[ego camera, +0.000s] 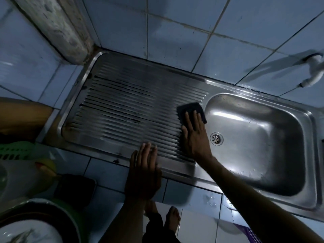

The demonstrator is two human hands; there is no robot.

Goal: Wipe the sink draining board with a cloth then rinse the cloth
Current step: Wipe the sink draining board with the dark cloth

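A ribbed steel draining board (122, 106) fills the middle of the view, joined to a sink basin (254, 146) on its right. A dark folded cloth (190, 109) lies at the board's right end, beside the basin's rim. My right hand (194, 135) presses flat on the cloth, fingers spread over its near half. My left hand (143, 171) rests palm down on the board's front edge and the tiled counter, holding nothing.
A white tap (313, 71) juts from the tiled wall above the basin's far right. At the left sit a green basket (15, 149), a dark object (75, 186) and a bowl (35, 225). A rough pillar (57, 27) stands at the back left corner.
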